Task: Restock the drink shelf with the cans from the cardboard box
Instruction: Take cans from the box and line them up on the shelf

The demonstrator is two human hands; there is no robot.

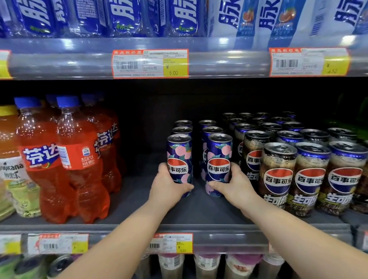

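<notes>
Left hand [169, 186] wrapped around left purple can [180, 161], right hand [233, 184] around right purple can [219, 161], both upright at front of the shelf [183, 212]. Matching cans [208, 129] queued behind; orange bottles [72, 159] left.

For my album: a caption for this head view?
Each hand, left and right, sets a purple can on the shelf.

I read 百事可乐 on both cans [179, 161] under my fingers [187, 187], and 6.00 on the price tag [150, 63] above them.
</notes>
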